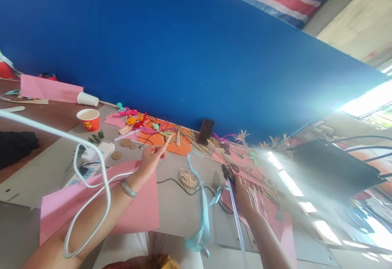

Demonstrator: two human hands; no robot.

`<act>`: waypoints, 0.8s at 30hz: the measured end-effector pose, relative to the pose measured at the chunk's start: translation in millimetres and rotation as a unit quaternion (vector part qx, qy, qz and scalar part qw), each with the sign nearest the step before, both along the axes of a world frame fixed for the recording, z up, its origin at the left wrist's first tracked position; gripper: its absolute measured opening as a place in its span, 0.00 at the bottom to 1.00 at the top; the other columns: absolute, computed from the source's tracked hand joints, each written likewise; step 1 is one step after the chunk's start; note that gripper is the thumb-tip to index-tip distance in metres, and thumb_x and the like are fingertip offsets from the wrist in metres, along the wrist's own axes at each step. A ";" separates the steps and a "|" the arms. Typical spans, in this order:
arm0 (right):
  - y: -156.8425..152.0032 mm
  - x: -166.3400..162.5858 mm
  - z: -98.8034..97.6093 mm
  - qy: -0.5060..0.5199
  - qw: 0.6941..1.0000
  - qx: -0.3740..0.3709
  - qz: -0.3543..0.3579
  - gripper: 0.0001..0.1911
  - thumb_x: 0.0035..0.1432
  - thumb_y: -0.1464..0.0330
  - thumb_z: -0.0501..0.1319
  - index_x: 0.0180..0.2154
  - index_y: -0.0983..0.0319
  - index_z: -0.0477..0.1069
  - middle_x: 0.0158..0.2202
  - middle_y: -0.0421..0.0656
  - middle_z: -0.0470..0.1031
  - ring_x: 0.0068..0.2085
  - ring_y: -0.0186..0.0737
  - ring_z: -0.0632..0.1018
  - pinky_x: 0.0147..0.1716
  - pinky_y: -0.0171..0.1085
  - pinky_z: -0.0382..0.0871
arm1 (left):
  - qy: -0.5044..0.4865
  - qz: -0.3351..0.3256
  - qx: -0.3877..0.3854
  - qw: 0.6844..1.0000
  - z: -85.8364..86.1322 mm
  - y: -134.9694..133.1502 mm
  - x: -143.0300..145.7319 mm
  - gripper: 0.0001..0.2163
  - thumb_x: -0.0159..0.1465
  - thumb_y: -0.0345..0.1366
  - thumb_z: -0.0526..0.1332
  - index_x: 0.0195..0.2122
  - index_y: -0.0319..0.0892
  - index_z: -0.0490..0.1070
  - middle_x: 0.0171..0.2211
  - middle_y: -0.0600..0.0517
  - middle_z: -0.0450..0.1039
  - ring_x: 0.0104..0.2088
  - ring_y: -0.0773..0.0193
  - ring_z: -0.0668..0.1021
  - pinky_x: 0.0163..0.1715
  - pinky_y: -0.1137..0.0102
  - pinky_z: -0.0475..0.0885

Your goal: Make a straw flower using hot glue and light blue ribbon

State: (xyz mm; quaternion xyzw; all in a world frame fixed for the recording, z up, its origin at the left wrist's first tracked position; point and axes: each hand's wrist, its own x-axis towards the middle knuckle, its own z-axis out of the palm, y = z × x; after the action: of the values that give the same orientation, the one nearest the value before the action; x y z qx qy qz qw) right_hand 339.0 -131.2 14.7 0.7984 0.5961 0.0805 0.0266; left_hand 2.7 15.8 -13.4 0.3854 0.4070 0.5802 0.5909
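Observation:
My left hand (152,157) is raised over the table, its thumb and fingers pinching a short pale wooden stick (168,141). On the right, my right hand (244,193) is closed around a black glue gun (228,173); its handle is mostly hidden by the fingers. A long translucent glue stick (236,219) juts from the gun's back toward me. Light blue ribbon (204,216) hangs in loops over the table's front edge, left of the gun. Between my hands lies a clear round container of small pale sticks (188,180).
A white cable (107,195) loops across my left forearm. Pink paper (137,212), a power strip (105,151), a red paper cup (88,120) and wooden discs (116,155) lie left. At the back are orange paper (182,150), craft bits and a phone (206,131), before a blue partition (183,56).

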 end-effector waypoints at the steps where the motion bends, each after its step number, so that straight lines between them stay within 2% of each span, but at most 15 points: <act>1: 0.2 2.7 -1.8 -0.019 1.000 -0.008 0.000 0.09 0.64 0.70 0.47 0.41 0.62 0.64 0.38 0.49 0.75 0.40 0.47 0.75 0.39 0.40 0.58 | 0.001 0.003 0.000 1.000 -0.4 0.7 -0.7 0.10 0.49 0.41 0.67 0.24 0.38 0.75 0.18 0.53 0.73 0.20 0.67 0.73 0.24 0.72 0.70; 7: 6.9 10.3 -12.1 -0.089 0.994 -0.066 -0.004 0.11 0.63 0.72 0.51 0.47 0.66 0.64 0.41 0.53 0.73 0.44 0.51 0.74 0.41 0.42 0.57 | 0.000 0.033 0.000 0.999 2.9 5.0 -5.8 0.12 0.48 0.42 0.68 0.25 0.38 0.74 0.18 0.53 0.73 0.20 0.68 0.73 0.24 0.72 0.70; 11: 6.5 -5.2 3.3 -0.098 0.991 -0.085 -0.012 0.23 0.59 0.68 0.58 0.55 0.66 0.62 0.42 0.56 0.72 0.43 0.56 0.74 0.38 0.43 0.60 | 0.008 0.033 -0.002 0.999 3.4 5.3 -6.1 0.12 0.48 0.43 0.68 0.25 0.38 0.74 0.18 0.53 0.72 0.20 0.68 0.72 0.24 0.72 0.70; 13: 7.7 -26.9 19.0 -0.109 0.993 -0.053 -0.006 0.22 0.56 0.69 0.61 0.53 0.65 0.66 0.44 0.57 0.72 0.45 0.58 0.73 0.40 0.45 0.60 | 0.013 0.027 -0.004 1.000 1.4 4.3 -4.6 0.11 0.48 0.42 0.68 0.25 0.38 0.74 0.18 0.53 0.72 0.20 0.69 0.72 0.24 0.73 0.70; 14: 9.8 -41.2 27.1 -0.085 0.996 -0.034 0.019 0.19 0.56 0.69 0.60 0.51 0.63 0.68 0.45 0.55 0.72 0.46 0.55 0.73 0.41 0.44 0.60 | 0.011 0.023 -0.004 1.000 0.0 3.5 -3.5 0.11 0.49 0.42 0.68 0.25 0.38 0.74 0.18 0.54 0.71 0.20 0.69 0.72 0.24 0.73 0.70; 15: 13.4 -57.1 34.2 -0.035 0.997 -0.025 0.061 0.16 0.58 0.69 0.58 0.49 0.61 0.70 0.43 0.52 0.73 0.45 0.50 0.74 0.41 0.42 0.61 | 0.008 0.019 -0.004 1.000 -1.5 2.7 -2.4 0.11 0.49 0.42 0.67 0.25 0.38 0.74 0.18 0.54 0.71 0.20 0.69 0.72 0.24 0.73 0.70; 17: 25.4 -91.2 43.4 0.093 0.986 -0.053 0.127 0.13 0.60 0.67 0.55 0.46 0.58 0.72 0.38 0.46 0.75 0.39 0.41 0.76 0.37 0.36 0.62 | 0.005 0.012 0.003 1.000 -4.3 1.3 -0.4 0.10 0.50 0.41 0.67 0.25 0.38 0.75 0.18 0.54 0.71 0.20 0.69 0.72 0.25 0.73 0.69; 19: 43.5 -122.8 44.2 0.142 0.971 -0.101 0.163 0.12 0.59 0.67 0.56 0.43 0.57 0.74 0.38 0.43 0.76 0.38 0.39 0.76 0.35 0.34 0.62 | 0.005 0.009 0.008 1.000 -5.7 0.3 0.7 0.10 0.50 0.41 0.67 0.25 0.38 0.74 0.18 0.54 0.71 0.20 0.69 0.72 0.25 0.73 0.69; 21: 65.4 -147.4 37.7 0.109 0.969 -0.162 0.153 0.13 0.60 0.66 0.56 0.44 0.56 0.75 0.41 0.44 0.76 0.41 0.40 0.76 0.36 0.34 0.62 | 0.003 0.008 0.009 1.000 -5.3 -0.1 0.8 0.10 0.50 0.40 0.67 0.24 0.38 0.74 0.18 0.54 0.71 0.20 0.69 0.72 0.24 0.73 0.69; 24: 96.6 -169.4 23.0 0.082 0.967 -0.200 0.132 0.13 0.59 0.64 0.57 0.39 0.61 0.77 0.41 0.50 0.78 0.41 0.45 0.78 0.37 0.36 0.64 | 0.003 0.008 0.008 1.000 -2.0 -0.4 0.0 0.10 0.50 0.41 0.67 0.24 0.38 0.74 0.18 0.54 0.71 0.20 0.69 0.72 0.25 0.73 0.69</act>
State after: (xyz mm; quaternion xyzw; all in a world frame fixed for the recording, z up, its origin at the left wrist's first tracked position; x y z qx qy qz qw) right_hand 169.6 -34.6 37.6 0.6952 0.7003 -0.1032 0.1256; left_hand 2.7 15.4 -15.4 0.3887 0.4068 0.5872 0.5820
